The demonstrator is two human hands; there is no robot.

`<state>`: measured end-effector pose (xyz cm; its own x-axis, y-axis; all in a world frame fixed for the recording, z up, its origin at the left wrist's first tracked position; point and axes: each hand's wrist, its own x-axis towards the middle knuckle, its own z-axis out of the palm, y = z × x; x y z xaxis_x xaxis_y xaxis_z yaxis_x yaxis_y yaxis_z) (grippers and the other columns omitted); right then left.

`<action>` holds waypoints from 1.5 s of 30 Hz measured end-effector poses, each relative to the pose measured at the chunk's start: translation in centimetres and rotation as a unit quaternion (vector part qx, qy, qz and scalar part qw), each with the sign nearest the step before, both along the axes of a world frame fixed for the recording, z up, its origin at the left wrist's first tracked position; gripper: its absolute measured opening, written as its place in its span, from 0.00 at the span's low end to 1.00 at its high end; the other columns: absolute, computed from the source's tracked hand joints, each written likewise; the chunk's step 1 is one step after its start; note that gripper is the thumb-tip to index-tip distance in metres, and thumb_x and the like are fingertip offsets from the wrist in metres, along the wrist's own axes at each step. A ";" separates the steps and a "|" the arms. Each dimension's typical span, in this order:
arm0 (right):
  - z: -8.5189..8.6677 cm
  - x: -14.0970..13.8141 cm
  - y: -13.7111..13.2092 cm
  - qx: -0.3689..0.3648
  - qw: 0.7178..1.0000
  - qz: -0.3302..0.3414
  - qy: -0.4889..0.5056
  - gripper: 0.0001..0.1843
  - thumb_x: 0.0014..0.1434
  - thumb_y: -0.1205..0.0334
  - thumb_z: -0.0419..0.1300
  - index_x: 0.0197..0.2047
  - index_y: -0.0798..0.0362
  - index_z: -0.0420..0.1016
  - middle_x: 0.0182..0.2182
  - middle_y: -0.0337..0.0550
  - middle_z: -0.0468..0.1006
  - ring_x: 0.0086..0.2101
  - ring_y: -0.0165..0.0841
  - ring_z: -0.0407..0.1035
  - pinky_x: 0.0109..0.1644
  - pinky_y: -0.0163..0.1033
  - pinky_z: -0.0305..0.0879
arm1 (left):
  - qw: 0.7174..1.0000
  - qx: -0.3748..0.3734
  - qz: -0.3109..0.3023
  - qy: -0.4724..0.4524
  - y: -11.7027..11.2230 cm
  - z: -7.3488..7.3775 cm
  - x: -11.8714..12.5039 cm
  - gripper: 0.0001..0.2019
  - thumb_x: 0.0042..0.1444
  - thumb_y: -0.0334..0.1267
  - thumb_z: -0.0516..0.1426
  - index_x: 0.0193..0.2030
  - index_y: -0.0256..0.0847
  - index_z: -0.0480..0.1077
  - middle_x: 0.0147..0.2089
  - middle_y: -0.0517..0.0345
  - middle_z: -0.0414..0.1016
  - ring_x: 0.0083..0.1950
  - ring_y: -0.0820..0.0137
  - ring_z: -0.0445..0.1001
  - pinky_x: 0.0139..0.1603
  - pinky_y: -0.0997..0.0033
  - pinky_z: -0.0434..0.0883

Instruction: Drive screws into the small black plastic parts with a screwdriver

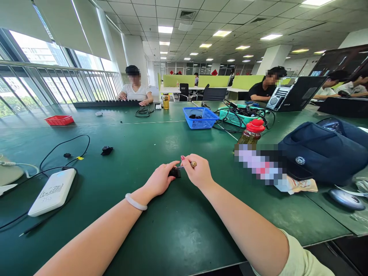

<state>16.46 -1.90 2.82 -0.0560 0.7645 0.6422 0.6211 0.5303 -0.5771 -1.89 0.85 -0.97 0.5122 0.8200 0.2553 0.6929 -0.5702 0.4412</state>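
Observation:
Near the middle of the green table, my left hand (159, 181) is closed on a small black part (175, 173), pinning it at the tabletop. Fingers cover much of the part, so its exact kind does not show. My right hand (199, 171) is curled around a slim screwdriver (193, 164). Its round, gold-coloured handle end sticks out of the fist. The thin metal shaft points left and touches or nearly touches the black part; the fingers hide the exact contact.
To the left lie a white power bank (53, 191), black cables and a small black piece (107, 150). A blue basket (201, 117), a green basket (234, 117) and a red-capped bottle (253, 132) stand beyond. A navy bag (322, 153) sits right. Other people sit across the table.

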 end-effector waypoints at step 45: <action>-0.2 -2.3 -1.9 -0.104 0.937 0.195 -0.270 0.11 0.57 0.54 0.66 0.32 0.52 0.74 0.30 0.39 0.76 0.29 0.28 0.65 0.34 0.35 0.56 | 0.998 -0.007 0.060 0.019 0.6 0.6 -1.6 0.22 0.58 0.32 0.54 0.59 0.43 0.73 0.53 0.51 0.78 0.60 0.58 0.69 0.63 0.56 0.66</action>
